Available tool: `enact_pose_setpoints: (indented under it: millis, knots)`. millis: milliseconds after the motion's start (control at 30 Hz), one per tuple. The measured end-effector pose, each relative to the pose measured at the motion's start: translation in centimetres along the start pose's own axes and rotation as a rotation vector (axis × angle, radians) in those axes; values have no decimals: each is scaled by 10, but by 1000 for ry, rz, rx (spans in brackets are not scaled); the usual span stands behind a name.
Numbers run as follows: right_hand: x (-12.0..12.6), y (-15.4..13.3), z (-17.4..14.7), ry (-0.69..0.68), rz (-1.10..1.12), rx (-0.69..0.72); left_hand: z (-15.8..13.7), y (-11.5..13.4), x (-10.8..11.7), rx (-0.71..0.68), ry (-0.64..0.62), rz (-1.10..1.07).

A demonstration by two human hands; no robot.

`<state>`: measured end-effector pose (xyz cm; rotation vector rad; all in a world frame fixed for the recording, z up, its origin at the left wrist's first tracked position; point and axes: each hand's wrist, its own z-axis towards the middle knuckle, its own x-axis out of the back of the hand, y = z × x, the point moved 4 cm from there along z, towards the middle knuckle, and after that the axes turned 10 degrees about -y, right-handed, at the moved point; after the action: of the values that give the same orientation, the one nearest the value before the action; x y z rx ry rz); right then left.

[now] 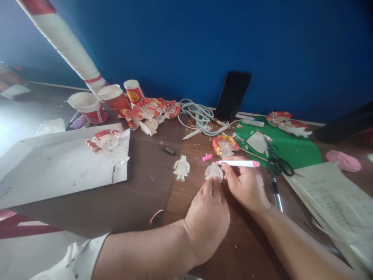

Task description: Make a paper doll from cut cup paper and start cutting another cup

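Note:
My right hand (244,182) is closed around a white felt-tip pen with pink ends (243,163). The pen's tip is at the top of a small white paper cutout shaped like a doll's body (214,171). My left hand (210,206) has its fingers together, pressing the cutout's lower edge to the brown table. A pink pen cap (207,157) lies just behind the cutout. To the left rests a second paper body cutout (181,168), apart from both hands. A paper figure with a red and yellow ring (225,146) lies behind.
Black-handled scissors (280,165) lie on green paper (305,149) at the right, beside a black pen (277,194) and printed sheets (335,194). A phone (234,95) leans on the blue wall near a coiled cable (198,114). Paper cups (87,107) stand back left.

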<state>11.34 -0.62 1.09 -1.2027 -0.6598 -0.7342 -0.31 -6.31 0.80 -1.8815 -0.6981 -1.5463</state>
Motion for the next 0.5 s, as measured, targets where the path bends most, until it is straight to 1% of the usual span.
enact_pose_setpoints:
  millis: [200, 500]
  knots:
    - [-1, 2, 0, 2, -32, 7, 1, 0, 0, -6, -41, -25]
    - [-1, 1, -1, 7, -68, 15, 0, -1, 2, 0, -47, 11]
